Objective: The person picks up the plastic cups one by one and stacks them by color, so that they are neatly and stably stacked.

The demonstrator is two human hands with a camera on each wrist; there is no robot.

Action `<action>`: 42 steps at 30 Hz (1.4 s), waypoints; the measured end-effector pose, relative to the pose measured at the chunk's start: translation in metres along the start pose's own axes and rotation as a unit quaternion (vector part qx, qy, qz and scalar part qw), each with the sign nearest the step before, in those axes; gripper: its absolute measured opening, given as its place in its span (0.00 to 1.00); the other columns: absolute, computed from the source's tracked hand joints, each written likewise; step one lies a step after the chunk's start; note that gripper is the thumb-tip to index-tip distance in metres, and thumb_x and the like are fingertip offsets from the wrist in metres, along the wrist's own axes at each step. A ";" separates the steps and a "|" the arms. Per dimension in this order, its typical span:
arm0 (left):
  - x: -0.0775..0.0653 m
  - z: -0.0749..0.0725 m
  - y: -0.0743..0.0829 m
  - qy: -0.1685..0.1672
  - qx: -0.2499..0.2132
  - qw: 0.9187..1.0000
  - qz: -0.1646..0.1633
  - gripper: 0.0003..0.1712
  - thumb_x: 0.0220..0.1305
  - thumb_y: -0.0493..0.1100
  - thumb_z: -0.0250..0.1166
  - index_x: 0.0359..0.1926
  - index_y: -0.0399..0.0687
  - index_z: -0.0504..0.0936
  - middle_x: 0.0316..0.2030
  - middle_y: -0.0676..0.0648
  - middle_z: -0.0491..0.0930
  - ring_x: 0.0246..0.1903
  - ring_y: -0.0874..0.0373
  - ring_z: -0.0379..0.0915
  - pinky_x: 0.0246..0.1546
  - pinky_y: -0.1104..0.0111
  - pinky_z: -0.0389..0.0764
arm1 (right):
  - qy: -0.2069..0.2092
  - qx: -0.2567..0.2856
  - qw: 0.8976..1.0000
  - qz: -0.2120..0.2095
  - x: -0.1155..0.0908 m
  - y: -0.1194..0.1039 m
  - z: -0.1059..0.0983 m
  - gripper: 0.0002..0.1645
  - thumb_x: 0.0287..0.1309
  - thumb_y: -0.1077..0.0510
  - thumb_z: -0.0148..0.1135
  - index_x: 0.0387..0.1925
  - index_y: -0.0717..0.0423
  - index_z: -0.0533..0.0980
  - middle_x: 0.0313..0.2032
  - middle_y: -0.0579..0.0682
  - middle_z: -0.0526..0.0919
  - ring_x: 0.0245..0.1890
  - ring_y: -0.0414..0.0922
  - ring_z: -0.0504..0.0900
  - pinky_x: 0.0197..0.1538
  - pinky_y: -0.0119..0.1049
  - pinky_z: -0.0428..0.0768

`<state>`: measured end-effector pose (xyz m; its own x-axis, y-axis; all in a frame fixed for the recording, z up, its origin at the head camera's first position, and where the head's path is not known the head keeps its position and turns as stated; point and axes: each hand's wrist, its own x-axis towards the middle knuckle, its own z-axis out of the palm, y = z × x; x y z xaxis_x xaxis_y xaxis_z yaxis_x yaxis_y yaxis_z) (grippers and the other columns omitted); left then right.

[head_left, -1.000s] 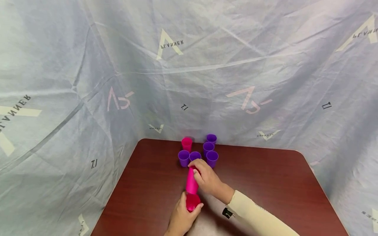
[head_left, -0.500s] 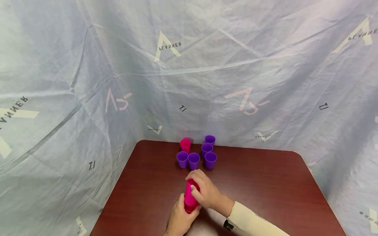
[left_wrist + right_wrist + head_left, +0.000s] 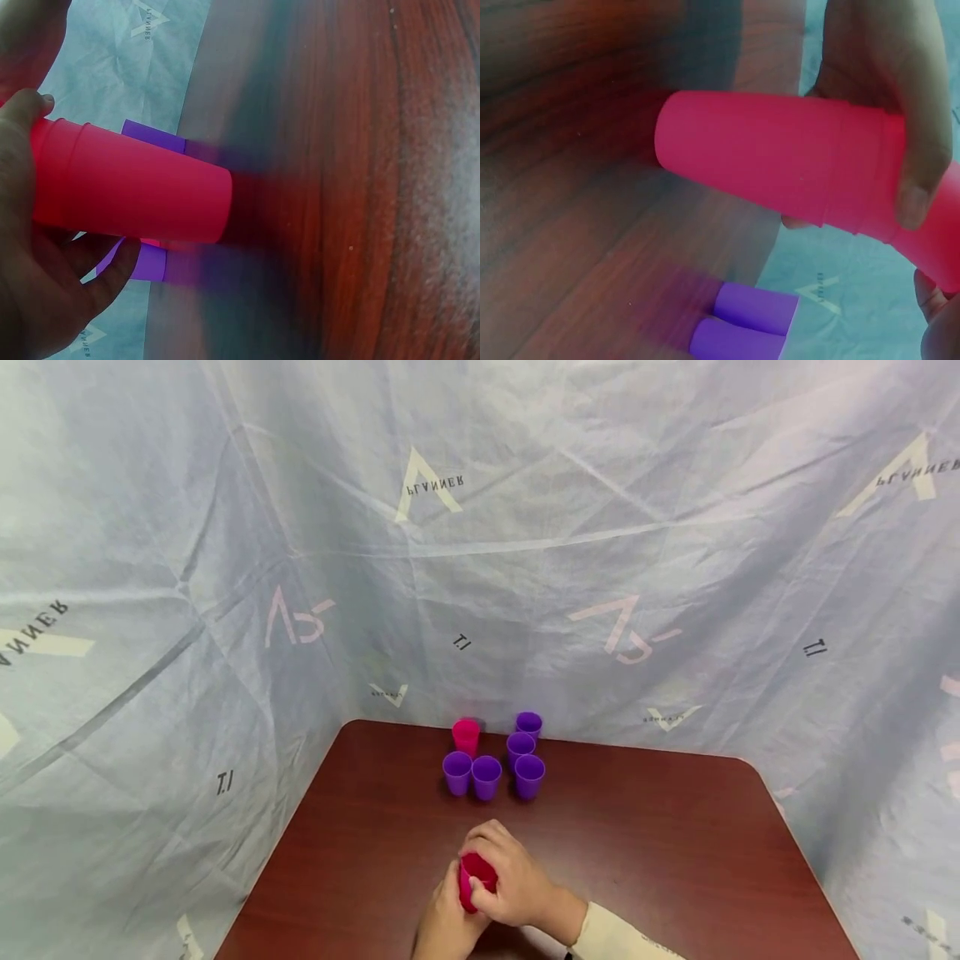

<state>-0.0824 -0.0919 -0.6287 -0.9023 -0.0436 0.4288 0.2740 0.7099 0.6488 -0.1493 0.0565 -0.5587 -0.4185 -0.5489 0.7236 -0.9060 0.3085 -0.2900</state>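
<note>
Soft diffuse light, pale glare on the tabletop [image 3: 420,180] (left wrist view, right edge), wrist views hazy

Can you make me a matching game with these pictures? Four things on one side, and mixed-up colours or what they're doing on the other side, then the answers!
Things:
1. The purple cups
2. The pink cups in front
3. The table
4. The cloth

Clues:
A. Reddish-brown and shiny
B. Grey-blue, with letters printed on it
C. Five in view, standing mouth up
D. Nested together, gripped by the left hand and the right hand

Right pairs: 1-C, 2-D, 3-A, 4-B
</note>
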 end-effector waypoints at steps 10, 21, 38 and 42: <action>0.006 -0.010 -0.005 0.010 0.009 0.999 0.032 0.41 0.47 0.42 0.78 0.62 0.31 0.75 0.46 0.41 0.88 0.43 0.49 0.87 0.43 0.56 0.88 | -0.021 -0.009 1.000 0.001 0.007 -0.006 0.009 0.23 0.37 0.57 0.69 0.43 0.50 0.81 0.44 0.43 0.81 0.47 0.38 0.78 0.54 0.25 0.77; 0.006 -0.011 0.001 0.007 0.028 0.999 0.012 0.41 0.43 0.41 0.74 0.61 0.30 0.76 0.44 0.40 0.88 0.40 0.46 0.87 0.39 0.54 0.87 | -0.010 -0.006 1.000 -0.006 -0.001 -0.005 0.015 0.25 0.33 0.56 0.71 0.41 0.50 0.80 0.43 0.42 0.81 0.47 0.38 0.78 0.54 0.24 0.76; 0.003 0.001 -0.001 0.042 0.027 0.998 0.031 0.34 0.36 0.37 0.78 0.50 0.45 0.78 0.34 0.49 0.87 0.32 0.54 0.85 0.30 0.62 0.83 | -0.018 -0.015 1.000 0.003 -0.013 -0.006 0.016 0.26 0.32 0.53 0.72 0.42 0.48 0.79 0.42 0.41 0.80 0.46 0.37 0.76 0.53 0.21 0.74; 0.002 0.002 -0.003 0.040 0.019 0.999 0.019 0.33 0.38 0.37 0.78 0.51 0.46 0.79 0.34 0.49 0.87 0.32 0.55 0.85 0.30 0.62 0.83 | -0.022 -0.021 0.999 0.007 -0.015 -0.005 0.019 0.26 0.34 0.52 0.73 0.42 0.48 0.79 0.43 0.41 0.80 0.47 0.37 0.76 0.54 0.22 0.74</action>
<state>-0.0855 -0.0922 -0.6310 -0.8613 -0.0713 0.5030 0.2936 0.7382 0.6073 -0.1396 0.0484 -0.5801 -0.4338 -0.5785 0.6908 -0.8971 0.3485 -0.2714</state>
